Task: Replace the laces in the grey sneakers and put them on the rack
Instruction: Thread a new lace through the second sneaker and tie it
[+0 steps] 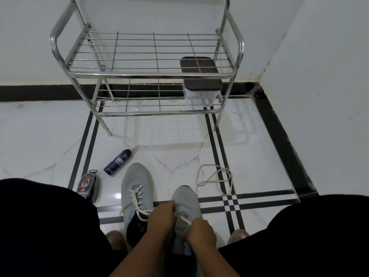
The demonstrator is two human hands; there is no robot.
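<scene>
Two grey sneakers stand on the floor between my knees. The left sneaker carries a white lace through its eyelets, its ends loose. My left hand and my right hand are over the right sneaker, each pinching a white lace that runs between them. A loose white lace lies coiled on the floor to the right. The steel rack stands ahead against the wall, its top shelf bare.
A clear box with a dark lid sits on the rack's lower shelf at the right. A dark spray can and a shoe-polish packet lie on the floor at the left. White walls meet at the right corner.
</scene>
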